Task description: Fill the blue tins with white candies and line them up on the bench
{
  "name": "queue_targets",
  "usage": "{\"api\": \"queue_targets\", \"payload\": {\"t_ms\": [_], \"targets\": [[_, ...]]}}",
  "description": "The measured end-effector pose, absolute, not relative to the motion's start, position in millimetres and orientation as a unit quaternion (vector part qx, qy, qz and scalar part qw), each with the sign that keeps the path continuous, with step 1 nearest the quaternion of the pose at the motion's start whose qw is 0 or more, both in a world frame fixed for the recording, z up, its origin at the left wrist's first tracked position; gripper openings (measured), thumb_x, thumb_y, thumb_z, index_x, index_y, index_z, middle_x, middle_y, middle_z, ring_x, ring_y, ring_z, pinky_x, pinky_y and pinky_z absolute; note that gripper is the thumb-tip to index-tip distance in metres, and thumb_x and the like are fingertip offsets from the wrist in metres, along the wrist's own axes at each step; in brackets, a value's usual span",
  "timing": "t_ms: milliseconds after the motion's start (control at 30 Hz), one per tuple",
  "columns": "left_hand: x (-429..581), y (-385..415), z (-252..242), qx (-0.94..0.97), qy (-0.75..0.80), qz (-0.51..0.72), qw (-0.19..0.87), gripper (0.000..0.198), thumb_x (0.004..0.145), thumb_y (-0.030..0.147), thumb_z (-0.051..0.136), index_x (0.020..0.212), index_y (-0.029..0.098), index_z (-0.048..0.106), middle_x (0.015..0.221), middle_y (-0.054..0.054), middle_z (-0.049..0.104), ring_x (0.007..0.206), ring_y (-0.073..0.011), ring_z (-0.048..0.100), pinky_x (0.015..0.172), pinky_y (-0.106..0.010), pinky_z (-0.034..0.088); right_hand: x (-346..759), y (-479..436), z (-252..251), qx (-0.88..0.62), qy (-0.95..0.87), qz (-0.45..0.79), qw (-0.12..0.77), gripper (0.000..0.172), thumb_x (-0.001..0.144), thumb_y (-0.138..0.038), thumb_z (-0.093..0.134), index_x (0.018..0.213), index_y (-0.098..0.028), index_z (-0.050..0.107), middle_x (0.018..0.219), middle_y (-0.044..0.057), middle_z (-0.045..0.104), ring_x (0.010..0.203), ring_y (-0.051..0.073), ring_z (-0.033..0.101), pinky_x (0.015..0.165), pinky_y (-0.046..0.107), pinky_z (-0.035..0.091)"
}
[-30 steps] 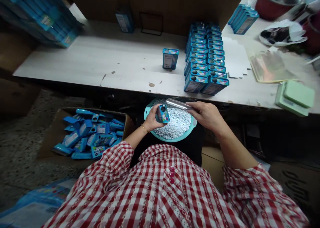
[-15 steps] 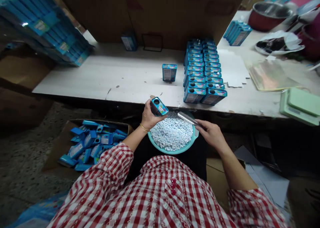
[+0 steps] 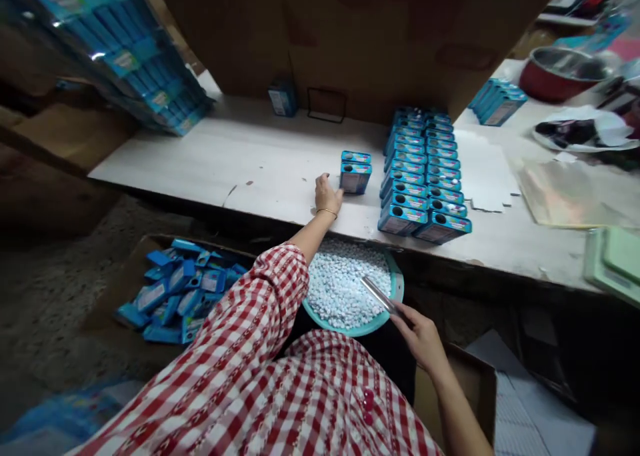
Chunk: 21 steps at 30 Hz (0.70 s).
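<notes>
My left hand (image 3: 329, 197) is on the white table, its thumb and fingers apart, just left of a small blue box (image 3: 355, 179) with a round dark hole in its top. Right behind that box stands a second blue box (image 3: 356, 157). Nothing shows in this hand's grasp. My right hand (image 3: 421, 336) is closed on the end of a narrow metal scoop (image 3: 379, 293), whose tip lies over the small white pellets (image 3: 340, 286). The pellets fill a turquoise basin (image 3: 398, 284) at my lap.
Two rows of upright blue boxes (image 3: 425, 183) stand right of the pair. A carton (image 3: 107, 303) of loose blue boxes sits on the floor at left. Wrapped blue boxes (image 3: 125, 56) rise at far left. A green scale (image 3: 620, 259) and a red pot (image 3: 565, 76) are at right.
My left hand has carried a blue box from above the basin to the table, in front of the other one, and let go. The scoop has lowered toward the pellets.
</notes>
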<state>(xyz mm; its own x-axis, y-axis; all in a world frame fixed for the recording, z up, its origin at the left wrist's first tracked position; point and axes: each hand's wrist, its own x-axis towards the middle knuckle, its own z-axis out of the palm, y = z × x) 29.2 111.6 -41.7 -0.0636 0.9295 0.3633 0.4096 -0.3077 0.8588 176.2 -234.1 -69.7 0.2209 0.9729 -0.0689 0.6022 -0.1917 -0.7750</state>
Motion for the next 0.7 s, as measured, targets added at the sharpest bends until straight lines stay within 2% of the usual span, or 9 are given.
{"api": "queue_targets", "payload": {"t_ms": [133,200,267,367,433,533,633,700], "targets": [[-83,92,-72,0.629,0.504,0.562,0.186,0.051,0.072,0.022,0.065,0.115,0.019,0.039,0.120,-0.013,0.047,0.116,-0.0234,0.047,0.100,-0.038,0.038,175,-229,-76,-0.730,-0.521,0.307,0.319,0.045,0.075,-0.049,0.059,0.107,-0.018,0.068,0.106,0.009,0.068,0.096,0.025,0.065,0.088,0.037,0.051],[-164,73,-97,0.575,0.575,0.562,0.155,0.045,0.075,0.022,0.061,0.115,0.018,0.040,0.120,-0.012,0.048,0.115,-0.0223,0.048,0.100,-0.037,0.037,173,-223,-80,-0.746,-0.500,0.304,0.317,0.050,0.071,-0.052,0.060,0.106,-0.017,0.068,0.105,0.009,0.069,0.096,0.026,0.064,0.089,0.037,0.050],[-240,47,-128,0.477,0.705,0.502,0.151,0.037,0.075,0.018,0.057,0.110,0.015,0.044,0.116,-0.013,0.051,0.112,-0.0219,0.050,0.100,-0.037,0.037,171,-216,-84,-0.760,-0.484,0.304,0.308,0.054,0.069,-0.055,0.061,0.106,-0.016,0.069,0.103,0.009,0.069,0.096,0.026,0.064,0.089,0.037,0.049],[-313,4,-182,0.369,0.834,0.283,0.296,0.036,0.067,0.014,0.064,0.101,0.014,0.051,0.110,-0.012,0.057,0.113,-0.0244,0.052,0.100,-0.037,0.036,164,-206,-83,-0.778,-0.478,0.300,0.277,0.059,0.064,-0.058,0.061,0.104,-0.016,0.069,0.103,0.009,0.069,0.098,0.027,0.063,0.089,0.036,0.049],[-329,-19,-217,0.334,0.842,0.225,0.359,0.044,0.057,0.012,0.073,0.097,0.012,0.054,0.104,-0.015,0.061,0.110,-0.0289,0.054,0.097,-0.039,0.039,159,-202,-79,-0.791,-0.476,0.294,0.247,0.061,0.062,-0.059,0.061,0.104,-0.016,0.070,0.104,0.010,0.069,0.100,0.028,0.062,0.090,0.036,0.048],[-329,-35,-257,0.297,0.846,0.211,0.389,0.058,0.057,0.017,0.075,0.109,0.010,0.050,0.111,-0.020,0.059,0.112,-0.0319,0.054,0.093,-0.043,0.041,153,-202,-71,-0.817,-0.461,0.281,0.204,0.062,0.061,-0.060,0.061,0.107,-0.018,0.069,0.104,0.009,0.069,0.101,0.029,0.062,0.090,0.037,0.048],[-326,-23,-280,0.282,0.842,0.233,0.398,0.065,0.067,0.023,0.070,0.123,0.013,0.039,0.124,-0.021,0.052,0.118,-0.0272,0.050,0.093,-0.039,0.042,152,-211,-66,-0.832,-0.454,0.266,0.176,0.061,0.061,-0.060,0.061,0.107,-0.021,0.069,0.102,0.007,0.070,0.099,0.029,0.063,0.089,0.037,0.049],[-327,-6,-289,0.280,0.831,0.260,0.404,0.062,0.070,0.023,0.068,0.124,0.013,0.039,0.125,-0.020,0.052,0.118,-0.0245,0.050,0.093,-0.036,0.043,152,-219,-65,-0.837,-0.451,0.263,0.163,0.061,0.061,-0.061,0.061,0.107,-0.022,0.069,0.102,0.007,0.070,0.096,0.029,0.064,0.087,0.038,0.050]]}}
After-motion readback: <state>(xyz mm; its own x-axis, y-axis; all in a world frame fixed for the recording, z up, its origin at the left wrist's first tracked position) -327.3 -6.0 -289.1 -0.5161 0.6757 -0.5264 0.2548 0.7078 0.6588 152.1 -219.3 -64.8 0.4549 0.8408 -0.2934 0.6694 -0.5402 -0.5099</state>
